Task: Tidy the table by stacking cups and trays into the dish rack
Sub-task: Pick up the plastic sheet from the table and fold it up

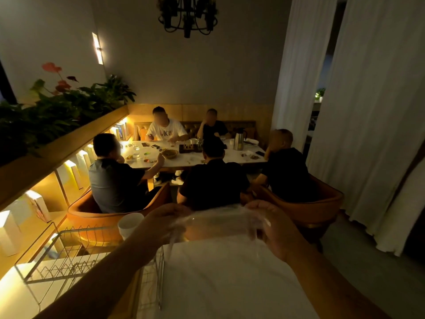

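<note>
Both my hands hold a clear plastic tray (pixel 218 223) in the air above the far edge of a white table (pixel 230 284). My left hand (pixel 161 223) grips its left end and my right hand (pixel 273 229) grips its right end. The tray is see-through and blurred, so its shape is hard to make out. A wire dish rack (pixel 76 254) stands at the lower left, beside the table, partly behind my left forearm. A white cup (pixel 130 224) sits at the rack's far right corner, just left of my left hand.
Several people sit in orange armchairs (pixel 317 210) around a lit dining table (pixel 195 155) straight ahead. A wooden shelf with plants (pixel 57 107) and lit white boxes runs along the left. White curtains (pixel 368 111) hang at the right.
</note>
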Demonstrator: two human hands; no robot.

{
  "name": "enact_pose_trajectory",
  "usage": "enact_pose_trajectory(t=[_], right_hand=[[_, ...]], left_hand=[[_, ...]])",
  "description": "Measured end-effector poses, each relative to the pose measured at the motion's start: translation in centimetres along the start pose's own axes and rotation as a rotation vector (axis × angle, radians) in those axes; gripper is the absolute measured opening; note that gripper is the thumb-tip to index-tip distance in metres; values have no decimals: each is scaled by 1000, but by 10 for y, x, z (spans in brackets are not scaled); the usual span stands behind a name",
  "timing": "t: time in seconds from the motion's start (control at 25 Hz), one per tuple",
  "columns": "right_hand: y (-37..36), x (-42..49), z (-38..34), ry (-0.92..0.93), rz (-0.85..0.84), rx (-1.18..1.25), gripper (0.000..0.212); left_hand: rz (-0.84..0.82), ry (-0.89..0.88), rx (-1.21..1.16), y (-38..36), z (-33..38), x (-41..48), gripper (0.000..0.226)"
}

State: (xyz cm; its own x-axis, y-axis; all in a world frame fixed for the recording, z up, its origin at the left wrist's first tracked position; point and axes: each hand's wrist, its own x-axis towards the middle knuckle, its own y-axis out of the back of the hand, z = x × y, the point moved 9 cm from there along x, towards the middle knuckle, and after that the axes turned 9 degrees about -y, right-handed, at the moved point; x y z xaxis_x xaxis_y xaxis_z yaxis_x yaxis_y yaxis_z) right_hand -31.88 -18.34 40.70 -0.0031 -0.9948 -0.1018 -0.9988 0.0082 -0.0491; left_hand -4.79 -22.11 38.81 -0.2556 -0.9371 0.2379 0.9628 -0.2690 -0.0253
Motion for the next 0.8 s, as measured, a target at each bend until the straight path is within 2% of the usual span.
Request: enact_pose_trajectory(t=[0.12, 0.2, 0.24, 0.28, 0.32, 0.4, 0.44, 0.48, 0.52, 0.56, 0.6, 0.68, 0.72, 0.76, 0.8], right_hand=[[10, -9, -18, 65, 124, -230, 32], [6, -11, -28, 136, 154, -511, 26], [0, -12, -31, 164, 163, -665, 15], [-8, -12, -31, 179, 156, -799, 9], [-19, -12, -32, 205, 139, -905, 19], [-44, -13, -31, 274, 76, -996, 33], [-58, -15, -32, 309, 35, -986, 32], [-68, -17, -34, 327, 1, -962, 28], [-72, -18, -37, 341, -9, -916, 26], [-69, -18, -42, 356, 30, -868, 28], [-59, -17, -47, 366, 113, -809, 38], [-27, -13, -43, 252, 234, -563, 72], [-18, -9, -30, 126, 191, -405, 84], [-20, -6, -13, 2, 84, -289, 85], [-30, -7, 2, -104, -53, -225, 77]], left_hand=[[232, -10, 168, 24, 12, 0, 21], [267, -127, 411, 26, 34, 2, 17], [220, -195, 588, 18, 45, 2, 14], [129, -259, 798, 4, 53, 1, 22], [9, -297, 982, -12, 53, 2, 40], [-189, -228, 1143, -35, 40, 2, 71], [-259, -206, 1188, -43, 33, 1, 74], [-320, -220, 1232, -52, 30, 1, 64], [-367, -247, 1250, -57, 27, 2, 45], [-347, -239, 1176, -55, 28, 2, 23], [-255, -160, 974, -43, 27, 5, 11], [-31, -12, 529, -18, 24, 3, 16], [16, 30, 383, -12, 22, 2, 13], [33, 67, 277, -10, 19, 0, 9], [32, 96, 183, -11, 16, -3, 7]])
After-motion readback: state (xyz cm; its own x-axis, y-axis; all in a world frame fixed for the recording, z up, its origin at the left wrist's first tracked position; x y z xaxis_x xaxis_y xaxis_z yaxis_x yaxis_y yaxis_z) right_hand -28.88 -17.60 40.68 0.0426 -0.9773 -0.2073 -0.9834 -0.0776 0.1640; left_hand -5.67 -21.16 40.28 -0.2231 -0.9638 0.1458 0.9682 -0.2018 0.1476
